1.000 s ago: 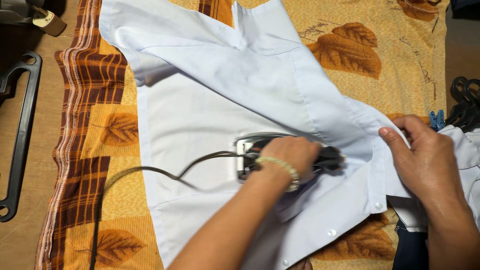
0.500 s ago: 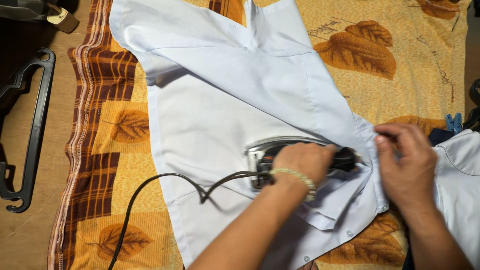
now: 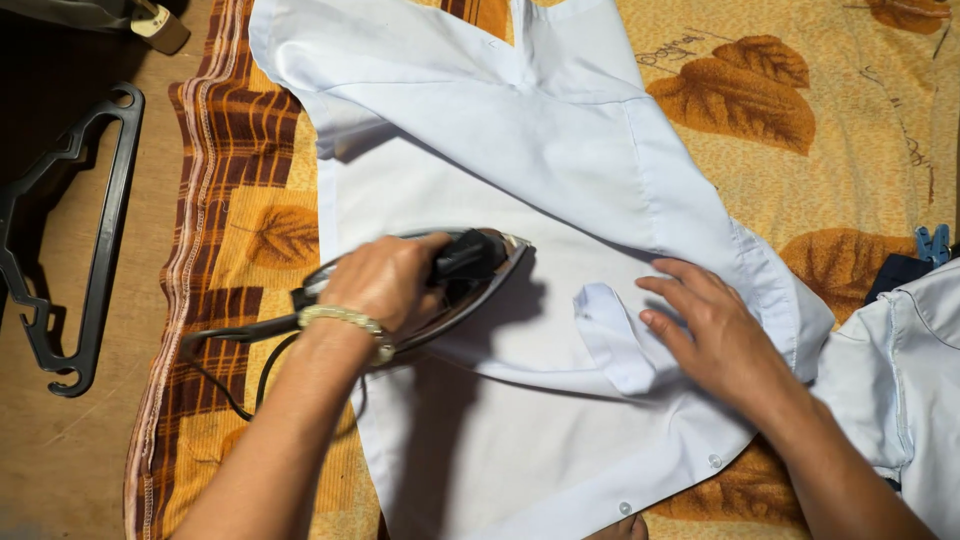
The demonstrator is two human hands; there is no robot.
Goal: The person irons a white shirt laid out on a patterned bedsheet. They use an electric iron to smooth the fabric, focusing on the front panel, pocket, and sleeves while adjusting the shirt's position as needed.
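Our left hand (image 3: 385, 280) has a tight grip on the iron (image 3: 440, 280), tipped up over the white shirt (image 3: 500, 170). Our right hand (image 3: 715, 335) lies flat and open, pressing the shirt smooth on the leaf-patterned blanket (image 3: 830, 130).

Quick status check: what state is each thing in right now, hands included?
Left hand: closed around the iron's handle.
Right hand: flat, fingers spread on the shirt.
Iron: tilted, corded, over the shirt.
White shirt: spread open, one flap folded over, unbuttoned.
Leaf-print cloth: laid flat under the shirt.
Black hanger: lying bare on the floor.
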